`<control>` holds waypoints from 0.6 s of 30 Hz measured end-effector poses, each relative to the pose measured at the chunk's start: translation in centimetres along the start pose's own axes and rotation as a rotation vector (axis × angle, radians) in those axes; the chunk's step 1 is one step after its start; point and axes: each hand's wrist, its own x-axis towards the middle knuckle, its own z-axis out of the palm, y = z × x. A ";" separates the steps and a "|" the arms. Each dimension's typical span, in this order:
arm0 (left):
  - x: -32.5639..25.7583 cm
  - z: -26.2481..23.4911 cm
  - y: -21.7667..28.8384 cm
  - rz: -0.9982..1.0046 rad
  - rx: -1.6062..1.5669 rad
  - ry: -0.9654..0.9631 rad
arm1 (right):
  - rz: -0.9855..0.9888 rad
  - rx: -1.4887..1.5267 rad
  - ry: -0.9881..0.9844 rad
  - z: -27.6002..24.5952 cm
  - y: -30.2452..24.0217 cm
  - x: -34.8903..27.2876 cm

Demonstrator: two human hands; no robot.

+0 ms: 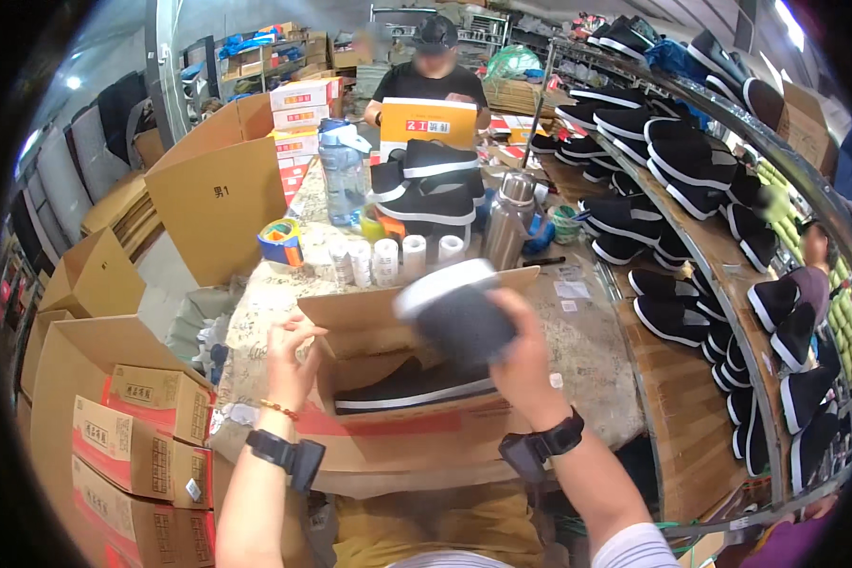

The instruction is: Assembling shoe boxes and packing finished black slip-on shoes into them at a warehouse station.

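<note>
My right hand point(525, 364) grips a black slip-on shoe point(464, 322) with a white sole, blurred by motion, above an open cardboard shoebox point(426, 417). Inside that box lies another black shoe point(412, 386), its white sole edge along the near wall. At the box's left end is my left hand point(295, 355), with its fingers loosely apart and nothing in them; whether it touches the cardboard I cannot tell. Both wrists wear black straps.
Across the worktable, a person point(433, 80) stands behind stacked black shoes point(426, 185). White label rolls point(385, 261), a tape dispenser point(281, 243), a water jug point(343, 175) and a steel flask point(511, 220) line the table. Shoe racks point(677, 417) flank the right; a carton of shoeboxes point(123, 454) stands left.
</note>
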 end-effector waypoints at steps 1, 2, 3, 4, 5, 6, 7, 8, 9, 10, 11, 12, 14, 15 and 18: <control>-0.2 0.4 -0.7 -0.092 -0.077 -0.041 | -0.246 -0.137 -0.308 0.2 1.7 -0.8; 0.2 1.0 0.1 -0.114 -0.115 -0.098 | -0.231 -0.093 -0.370 -0.1 2.9 -1.6; 0.2 1.2 0.9 -0.146 -0.146 -0.158 | -0.212 -0.039 -0.439 -0.7 3.8 -2.3; 0.1 1.7 -0.5 -0.159 -0.278 -0.208 | 0.004 0.008 -0.315 -1.4 5.1 -2.3; 0.2 1.8 -0.3 -0.169 -0.271 -0.209 | 0.223 0.051 -0.194 -2.6 6.4 -2.2; 0.7 2.7 0.5 -0.086 -0.142 -0.170 | 0.226 0.041 -0.199 -3.6 8.6 -2.7; 0.9 3.6 1.2 -0.003 -0.005 -0.130 | 0.417 0.033 -0.110 -3.7 11.5 -3.5; 0.2 4.8 1.8 0.181 0.409 -0.245 | 0.606 0.034 -0.022 -3.2 13.0 -4.0; 0.0 5.2 5.0 -0.127 0.343 -0.350 | 0.605 0.038 -0.025 -1.8 12.5 -4.7; -0.5 5.7 4.5 -0.073 0.460 -0.274 | 0.610 -0.121 -0.189 0.8 10.6 -6.0; -1.0 5.9 3.8 -0.017 0.578 -0.197 | 0.603 -0.281 -0.349 2.5 9.3 -7.0; -1.1 5.9 3.9 -0.019 0.582 -0.193 | 0.565 -0.250 -0.315 2.4 9.7 -7.6; -1.2 5.5 4.1 -0.106 -0.098 0.016 | 0.618 -0.063 -0.292 2.3 14.0 -9.7; -1.7 5.5 2.7 -0.103 -0.096 0.022 | 0.667 0.117 -0.266 1.8 15.8 -10.0; -4.0 5.2 0.6 -0.282 -0.586 0.089 | 0.817 0.333 -0.167 -2.1 19.1 -5.9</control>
